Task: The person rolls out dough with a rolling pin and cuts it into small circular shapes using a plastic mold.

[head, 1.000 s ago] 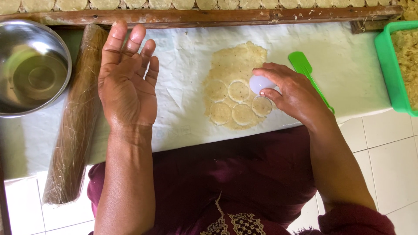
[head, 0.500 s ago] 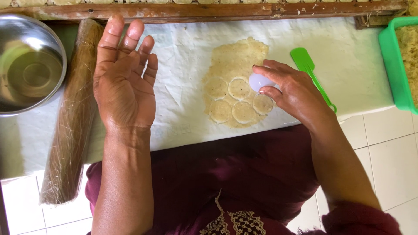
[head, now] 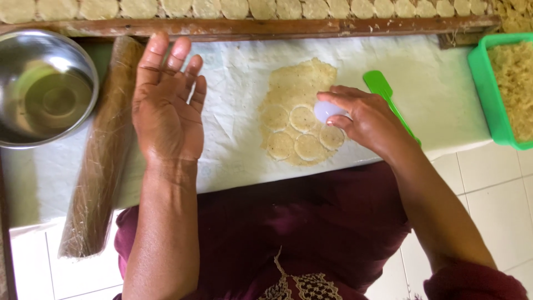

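little has moved since the earlier frame: right hand (head: 369, 119) stays on the small white round cutter (head: 326, 110), fingers (head: 340, 96) grasping it, pressed on the flat dough sheet (head: 300, 83) on the cloth-covered table (head: 239, 72). left hand (head: 166, 108) rests flat, fingers released. cutting step seems in hand; next circle needs uncut dough above.

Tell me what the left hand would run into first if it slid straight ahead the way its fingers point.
The left hand lies flat on the white sheet, fingers pointing away from the person. Straight ahead, it would probably meet the wooden rail first; only bare sheet shows between them.
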